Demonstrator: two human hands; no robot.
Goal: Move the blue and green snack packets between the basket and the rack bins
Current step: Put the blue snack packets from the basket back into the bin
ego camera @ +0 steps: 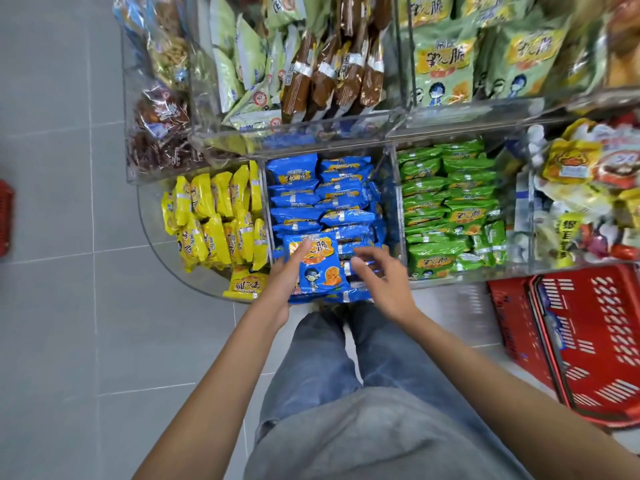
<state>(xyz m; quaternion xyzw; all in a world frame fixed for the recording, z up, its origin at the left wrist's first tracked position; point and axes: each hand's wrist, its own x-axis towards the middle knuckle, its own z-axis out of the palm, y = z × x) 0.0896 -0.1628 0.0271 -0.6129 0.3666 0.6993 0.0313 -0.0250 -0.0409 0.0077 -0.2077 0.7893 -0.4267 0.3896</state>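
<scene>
A clear rack bin (389, 188) holds several blue snack packets (304, 188). Right of it, another bin is packed with green snack packets (446, 202). My left hand (285, 275) grips one blue packet (318, 268) by its left edge, face up over the front of the blue bin. My right hand (382, 275) hovers just right of that packet with fingers spread and relaxed, holding nothing. A red basket (588, 341) stands on the floor at the right, below the green bin; its inside is mostly hidden.
Yellow packets (214, 216) fill the bin left of the blue one. An upper clear shelf (311, 133) overhangs the backs of the bins. Mixed snacks (585, 192) lie at far right. Another red basket's edge (5, 216) shows at far left. My legs stand before the rack on grey tiles.
</scene>
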